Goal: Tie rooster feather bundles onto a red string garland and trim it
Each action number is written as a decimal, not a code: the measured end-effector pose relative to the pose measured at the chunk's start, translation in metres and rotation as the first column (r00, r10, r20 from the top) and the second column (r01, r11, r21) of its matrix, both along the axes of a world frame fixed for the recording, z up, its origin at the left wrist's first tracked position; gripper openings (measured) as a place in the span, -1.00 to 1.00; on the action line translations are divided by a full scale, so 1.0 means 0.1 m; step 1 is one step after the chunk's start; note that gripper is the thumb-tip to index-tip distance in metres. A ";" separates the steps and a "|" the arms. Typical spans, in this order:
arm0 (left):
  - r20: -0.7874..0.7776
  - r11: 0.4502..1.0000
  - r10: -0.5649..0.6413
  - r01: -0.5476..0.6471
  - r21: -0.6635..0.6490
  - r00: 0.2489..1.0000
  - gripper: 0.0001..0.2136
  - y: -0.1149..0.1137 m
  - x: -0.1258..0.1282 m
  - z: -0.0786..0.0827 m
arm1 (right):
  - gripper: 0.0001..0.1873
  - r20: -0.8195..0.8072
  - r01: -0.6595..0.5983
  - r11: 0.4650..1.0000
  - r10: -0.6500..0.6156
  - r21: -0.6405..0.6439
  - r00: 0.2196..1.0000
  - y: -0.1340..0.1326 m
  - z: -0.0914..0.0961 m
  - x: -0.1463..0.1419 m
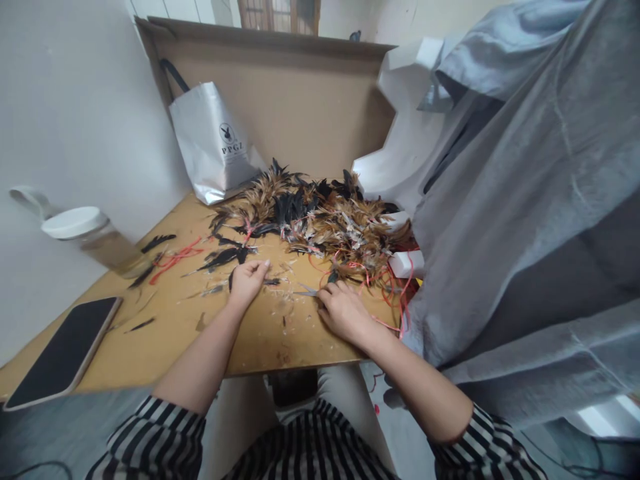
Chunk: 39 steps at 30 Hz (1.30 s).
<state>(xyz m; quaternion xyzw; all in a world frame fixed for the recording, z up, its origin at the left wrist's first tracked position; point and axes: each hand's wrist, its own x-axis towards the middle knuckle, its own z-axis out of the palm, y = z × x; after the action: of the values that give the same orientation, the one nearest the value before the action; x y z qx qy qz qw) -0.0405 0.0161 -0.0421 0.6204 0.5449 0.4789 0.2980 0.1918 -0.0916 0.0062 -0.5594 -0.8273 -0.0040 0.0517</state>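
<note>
2 hands, apart from each other, both low over 1 wooden table (175, 350). Left hand (249, 285): fingers curled, thumb near the index; can't tell if pinched on anything. Dark feather bits lie right beside it. Right hand (343, 310): closed around 1 pair of scissors (307, 292), blades pointing at the left hand, handles hidden by fingers.

Feathers: 1 big heap (330, 220), brown and black, on the table beyond both hands; too many overlapping to count. 1 smaller black cluster (225, 257) just past the left hand. Small scraps scattered between the hands and leftward, uncounted.

Red cord: 2 groups, 1 loose bunch (175, 259) at left, 1 tangle (404, 323) at the right edge, partly hanging over; strands not countable.

Also: 1 phone (65, 350), dark screen, near left corner; 1 lidded bottle (107, 240), tilted in view; 1 silver bag (213, 147) behind, 1 cardboard panel (310, 100) beyond it; grey cloth (525, 233) at right.
</note>
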 end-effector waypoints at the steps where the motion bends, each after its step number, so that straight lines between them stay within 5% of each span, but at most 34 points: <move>1: 0.004 1.000 0.000 0.000 -0.002 1.000 -0.70 0.01 0.00 0.00 | -0.75 -0.006 -0.012 1.000 0.012 0.005 1.000 0.00 -0.02 -0.01; 13: 0.087 0.999 0.034 -0.033 -0.015 0.996 -0.71 0.04 0.01 0.04 | -0.72 0.041 0.032 0.999 -0.033 0.024 0.999 0.21 -0.11 -0.09; 18: 0.114 1.000 0.012 -0.009 -0.023 0.993 -0.70 0.06 0.01 0.00 | -0.70 0.021 0.180 0.983 -0.182 0.042 0.983 0.45 -0.11 -0.01; 22: 0.119 1.000 0.004 -0.001 -0.031 0.993 -0.70 0.09 0.01 -0.03 | -0.70 -0.073 0.287 0.957 -0.289 -0.044 0.954 0.70 -0.09 0.19; 26: 0.111 1.000 -0.015 0.017 -0.017 0.994 -0.69 0.09 0.01 -0.05 | -0.61 -0.327 0.257 0.962 -0.272 -0.090 0.905 0.85 -0.07 0.33; 29: 0.102 1.000 -0.026 0.027 -0.005 0.994 -0.68 0.08 0.03 -0.04 | -0.54 -0.548 0.203 0.979 -0.178 -0.015 0.817 0.86 -0.10 0.31; 31: 0.110 0.999 -0.031 0.032 -0.003 0.993 -0.68 0.06 0.04 -0.03 | -0.47 -0.715 0.207 0.978 -0.132 0.018 0.687 0.84 -0.14 0.27; 36: 0.118 1.000 -0.028 0.028 -0.007 0.993 -0.68 0.00 0.06 0.04 | -0.37 -0.983 0.241 0.960 -0.167 -0.143 0.082 0.62 -0.25 0.34; 37: 0.119 1.000 -0.026 0.028 -0.010 0.992 -0.69 -0.01 0.07 0.05 | -0.41 -0.981 0.262 0.952 -0.184 -0.160 0.067 0.54 -0.26 0.41; 39: 0.116 1.000 -0.025 0.027 -0.014 0.993 -0.69 -0.04 0.09 0.08 | -0.54 -0.956 0.357 0.930 -0.174 -0.081 0.237 0.38 -0.25 0.59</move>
<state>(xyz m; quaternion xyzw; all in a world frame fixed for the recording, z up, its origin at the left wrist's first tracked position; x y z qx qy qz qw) -0.0319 0.0126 -0.0338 0.5962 0.5222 0.5059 0.3405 0.2508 -0.0535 -0.0189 -0.5767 -0.5216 0.2564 0.5742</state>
